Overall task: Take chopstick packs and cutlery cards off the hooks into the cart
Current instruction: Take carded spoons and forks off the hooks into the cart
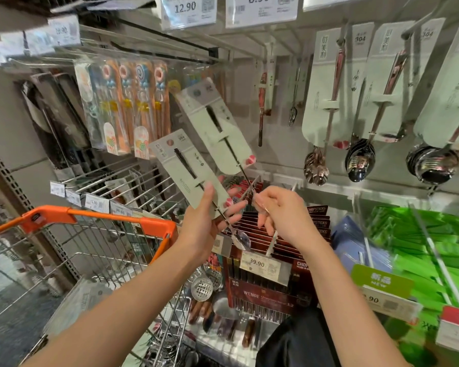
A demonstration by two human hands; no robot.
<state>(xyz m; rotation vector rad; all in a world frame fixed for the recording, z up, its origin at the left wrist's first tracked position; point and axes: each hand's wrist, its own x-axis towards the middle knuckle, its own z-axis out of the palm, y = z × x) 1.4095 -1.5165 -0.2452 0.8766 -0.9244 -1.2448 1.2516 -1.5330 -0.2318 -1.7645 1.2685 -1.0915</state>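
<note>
Two pale cutlery cards were held in front of the display. The nearer cutlery card (186, 173) sat pinched in the left hand (207, 221), just above the cart handle (90, 215). The second cutlery card (217, 128), higher and further from that handle, was pinched at its lower end by the right hand (278, 210). Chopstick packs (276, 245) hung beyond the handle, under both hands.
</note>
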